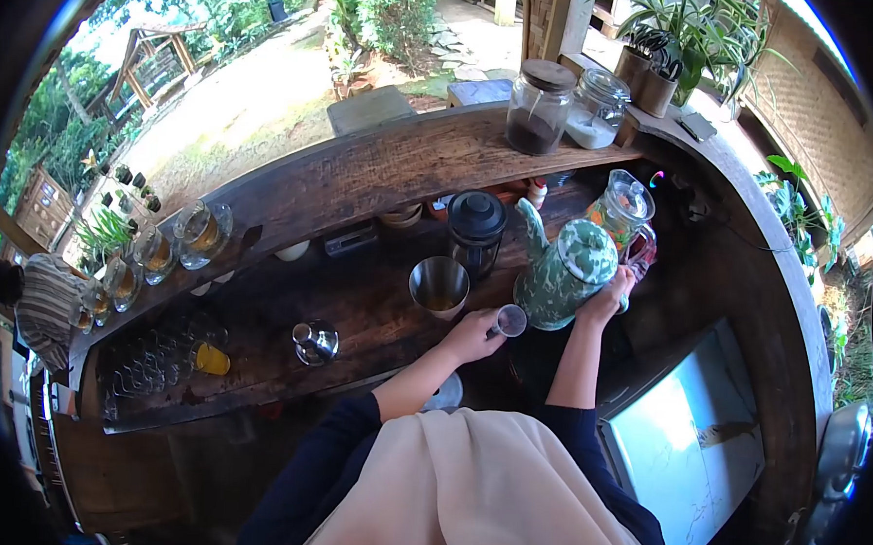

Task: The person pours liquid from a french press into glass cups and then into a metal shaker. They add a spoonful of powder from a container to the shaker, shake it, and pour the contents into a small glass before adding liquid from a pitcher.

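Note:
My left hand [473, 335] is closed around a small clear cup [511, 321], its mouth turned up toward me. My right hand [606, 297] grips the handle of a green-and-white speckled enamel pot [559, 278], whose curved spout points to the far left. The pot is beside the cup, and no stream between them shows. Just beyond my left hand stands a metal shaker tin [440, 285] with some brownish liquid inside. A black-lidded French press [476, 230] is behind the tin. Farther left, a metal shaker top [315, 343] sits on the wooden counter [376, 319].
A glass pitcher [623, 205] stands behind the pot. On the raised ledge are a jar of dark powder [536, 111], a jar of white grains [597, 109] and several glass cups [203, 231]. Glasses and a yellow cup [212, 359] occupy the left end.

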{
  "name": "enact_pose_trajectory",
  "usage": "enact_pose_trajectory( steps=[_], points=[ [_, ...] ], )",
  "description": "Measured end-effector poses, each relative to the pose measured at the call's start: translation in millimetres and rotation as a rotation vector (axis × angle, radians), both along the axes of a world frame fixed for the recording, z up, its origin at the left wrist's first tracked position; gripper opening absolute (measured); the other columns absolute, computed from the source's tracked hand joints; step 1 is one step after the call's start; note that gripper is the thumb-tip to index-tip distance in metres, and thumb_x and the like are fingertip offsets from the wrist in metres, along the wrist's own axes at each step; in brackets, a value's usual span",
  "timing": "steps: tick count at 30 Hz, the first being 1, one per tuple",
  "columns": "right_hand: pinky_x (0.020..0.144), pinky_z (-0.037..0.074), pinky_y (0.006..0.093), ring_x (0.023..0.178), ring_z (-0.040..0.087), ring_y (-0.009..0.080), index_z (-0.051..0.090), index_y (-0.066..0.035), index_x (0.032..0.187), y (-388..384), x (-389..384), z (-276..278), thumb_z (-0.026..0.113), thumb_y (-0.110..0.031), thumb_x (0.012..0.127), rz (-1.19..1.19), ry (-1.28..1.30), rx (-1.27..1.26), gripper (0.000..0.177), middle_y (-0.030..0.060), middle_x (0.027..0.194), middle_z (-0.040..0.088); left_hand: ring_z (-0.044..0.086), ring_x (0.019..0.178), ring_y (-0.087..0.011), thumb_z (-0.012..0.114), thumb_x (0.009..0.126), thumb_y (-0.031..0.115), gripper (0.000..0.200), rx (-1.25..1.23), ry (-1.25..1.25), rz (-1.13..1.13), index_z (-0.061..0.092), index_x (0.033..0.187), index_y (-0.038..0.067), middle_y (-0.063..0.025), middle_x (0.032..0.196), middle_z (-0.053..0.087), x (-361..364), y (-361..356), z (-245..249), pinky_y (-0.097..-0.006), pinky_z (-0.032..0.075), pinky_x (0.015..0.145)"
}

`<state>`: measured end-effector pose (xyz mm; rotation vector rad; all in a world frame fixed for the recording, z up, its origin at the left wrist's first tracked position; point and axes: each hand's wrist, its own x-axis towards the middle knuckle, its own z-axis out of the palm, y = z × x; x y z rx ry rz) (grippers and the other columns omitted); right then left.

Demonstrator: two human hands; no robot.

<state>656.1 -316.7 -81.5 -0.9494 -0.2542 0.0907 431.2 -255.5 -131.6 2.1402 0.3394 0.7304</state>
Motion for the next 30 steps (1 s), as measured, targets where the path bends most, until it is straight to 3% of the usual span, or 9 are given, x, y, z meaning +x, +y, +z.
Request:
enact_pose_trajectory(
  steps=[2, 7, 9, 14, 15, 20, 25, 27, 30],
  points=[
    [0.073, 0.042, 0.0266, 0.078, 0.051, 0.0132, 0.045, -0.008, 0.097, -14, -11, 15, 0.044, -0.027, 0.092, -0.042, 0.061, 0.004, 0.020, 0.0020, 0.081, 0.048, 0.060, 0.090, -0.0375, 0.065, 0.076, 0.011, 0.029, -0.014, 0.009, 0.014, 0.057, 0.102, 0.003, -0.0175, 0.095, 0.063, 0, -1, 0, -0.0425, 0.049, 0.077],
    [0.070, 0.047, 0.0284, 0.075, 0.055, 0.0138, 0.046, -0.013, 0.088, -69, -5, 6, 0.044, -0.045, 0.093, 0.147, 0.180, 0.078, 0.033, 0.0038, 0.080, 0.052, 0.061, 0.090, -0.0364, 0.063, 0.080, 0.012, 0.029, -0.080, -0.012, 0.002, 0.054, 0.106, 0.003, -0.0179, 0.097, 0.064, -1, -3, 3, -0.0410, 0.050, 0.074],
    [0.075, 0.049, 0.0325, 0.078, 0.060, 0.0160, 0.050, -0.013, 0.085, -86, -4, 7, 0.045, -0.044, 0.094, 0.217, 0.125, 0.086, 0.033, 0.0025, 0.082, 0.060, 0.062, 0.089, -0.0352, 0.063, 0.082, 0.012, 0.029, -0.021, 0.013, 0.043, 0.051, 0.107, 0.004, -0.0174, 0.096, 0.064, -1, -4, 0, -0.0396, 0.050, 0.071],
    [0.075, 0.048, 0.0314, 0.078, 0.059, 0.0150, 0.052, -0.010, 0.089, -117, 5, -10, 0.048, -0.043, 0.093, 0.140, 0.030, -0.041, 0.033, 0.0026, 0.082, 0.059, 0.062, 0.092, -0.0337, 0.063, 0.084, 0.017, 0.024, -0.176, 0.075, 0.022, 0.051, 0.100, 0.004, -0.0164, 0.095, 0.065, -2, -4, 8, -0.0391, 0.048, 0.077],
    [0.074, 0.047, 0.0306, 0.077, 0.057, 0.0142, 0.052, -0.010, 0.089, -123, 2, -9, 0.049, -0.042, 0.092, 0.142, 0.027, -0.090, 0.032, 0.0022, 0.082, 0.056, 0.062, 0.094, -0.0322, 0.064, 0.084, 0.020, 0.022, -0.226, 0.088, 0.044, 0.053, 0.096, 0.005, -0.0159, 0.096, 0.064, -2, -5, 10, -0.0387, 0.047, 0.081],
    [0.072, 0.044, 0.0279, 0.078, 0.050, 0.0121, 0.050, -0.009, 0.093, -129, -28, 17, 0.053, -0.038, 0.089, 0.078, 0.017, -0.218, 0.029, 0.0010, 0.082, 0.047, 0.062, 0.089, -0.0323, 0.063, 0.085, 0.020, 0.023, -0.165, 0.021, 0.001, 0.053, 0.097, 0.005, -0.0152, 0.093, 0.064, -2, -2, 6, -0.0381, 0.046, 0.078],
    [0.070, 0.043, 0.0260, 0.076, 0.049, 0.0107, 0.049, -0.008, 0.095, -132, -28, 13, 0.053, -0.034, 0.090, 0.087, -0.064, -0.285, 0.027, 0.0005, 0.081, 0.046, 0.062, 0.089, -0.0319, 0.062, 0.085, 0.020, 0.022, -0.166, -0.016, -0.010, 0.052, 0.097, 0.005, -0.0148, 0.093, 0.064, -2, -2, 8, -0.0378, 0.046, 0.078],
    [0.069, 0.035, 0.0238, 0.074, 0.041, 0.0089, 0.046, -0.006, 0.097, -130, -29, 15, 0.056, -0.032, 0.088, 0.048, -0.172, -0.379, 0.029, 0.0002, 0.083, 0.042, 0.062, 0.088, -0.0316, 0.062, 0.086, 0.020, 0.022, -0.186, -0.015, -0.029, 0.052, 0.097, 0.004, -0.0149, 0.092, 0.064, -1, -1, 5, -0.0375, 0.047, 0.078],
    [0.069, 0.034, 0.0234, 0.074, 0.040, 0.0086, 0.045, -0.006, 0.098, -131, -39, 27, 0.057, -0.030, 0.088, 0.052, -0.186, -0.419, 0.029, 0.0005, 0.083, 0.043, 0.063, 0.088, -0.0314, 0.062, 0.086, 0.020, 0.022, -0.167, -0.014, -0.017, 0.052, 0.097, 0.004, -0.0153, 0.092, 0.064, -1, -1, 3, -0.0374, 0.047, 0.078]
  ],
)
